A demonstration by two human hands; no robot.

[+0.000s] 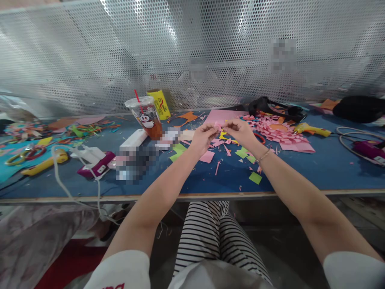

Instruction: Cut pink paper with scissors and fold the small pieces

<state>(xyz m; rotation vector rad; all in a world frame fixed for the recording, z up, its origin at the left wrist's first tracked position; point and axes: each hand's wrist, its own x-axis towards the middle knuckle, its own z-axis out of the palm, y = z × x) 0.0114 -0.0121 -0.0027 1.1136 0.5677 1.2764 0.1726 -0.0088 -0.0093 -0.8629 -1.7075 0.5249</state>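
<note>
Hands meet above the middle of the worktop (300, 176): the left hand (202, 138) and the right hand (240, 133) both pinch a small pink paper piece (219, 127) between thumb and fingertips, closed on it from either side, held clear of the surface, probably so it can be folded or creased in the air. Both forearms reach forward and converge, wrists slightly raised; a thin bracelet (263, 155) sits on the right wrist. Directly beneath the hands lie loose pink and green paper scraps (240, 154). Just right of the right hand lies a layered pink paper flower (281, 133), likely kept near for adding pieces, with a yellow glue gun (309, 129) beyond it. A flat pink sheet (221, 115) lies behind the hands. To the left stand a lidded drink cup (146, 116) with a red straw and a yellow can (160, 103). A perforated metal screen (192, 48) backs the worktop.
</note>
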